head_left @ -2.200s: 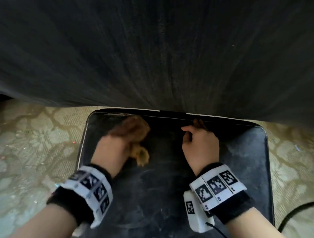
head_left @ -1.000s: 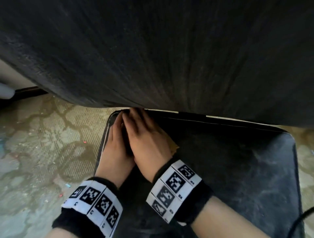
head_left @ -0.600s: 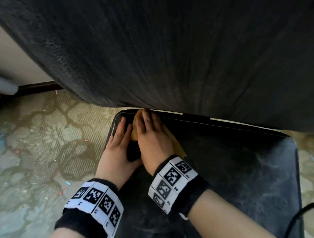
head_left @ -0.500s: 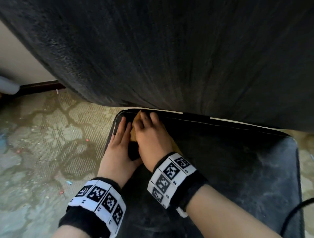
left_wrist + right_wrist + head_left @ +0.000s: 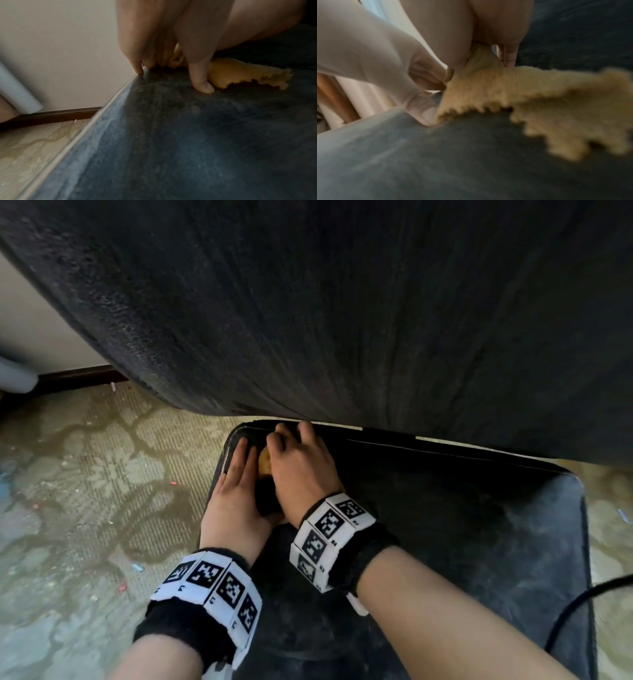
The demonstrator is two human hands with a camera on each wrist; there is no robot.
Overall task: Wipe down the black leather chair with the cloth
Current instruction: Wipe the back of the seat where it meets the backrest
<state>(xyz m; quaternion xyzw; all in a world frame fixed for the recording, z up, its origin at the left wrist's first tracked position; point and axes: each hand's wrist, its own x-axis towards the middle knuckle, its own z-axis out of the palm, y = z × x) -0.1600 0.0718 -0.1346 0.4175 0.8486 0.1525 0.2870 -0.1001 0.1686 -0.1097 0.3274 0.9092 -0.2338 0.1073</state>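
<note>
The black leather chair's seat (image 5: pixel 462 525) lies below me, with its backrest (image 5: pixel 342 302) filling the top of the head view. Both hands sit at the seat's far left corner. My left hand (image 5: pixel 236 474) lies flat along the left edge with straight fingers, and its thumb (image 5: pixel 202 83) presses the leather. My right hand (image 5: pixel 298 463) lies beside it, fingers curled over the yellow cloth (image 5: pixel 264 465) and bunching it against the back edge. The cloth (image 5: pixel 539 101) has a zigzag edge and spreads out on the seat behind the fingers. It shows past the left thumb as well (image 5: pixel 240 73).
Patterned carpet (image 5: pixel 85 491) with small bits of litter lies left of the chair. A pale wall with a dark baseboard (image 5: pixel 75 371) and a grey tube (image 5: pixel 13 374) stand at the far left. A black cable (image 5: pixel 582 601) crosses the seat's right edge.
The hands were apart mid-seat with the cloth in the left hand. Both have moved to the far left corner and the right hand has the cloth, its fingers curling tighter lately.
</note>
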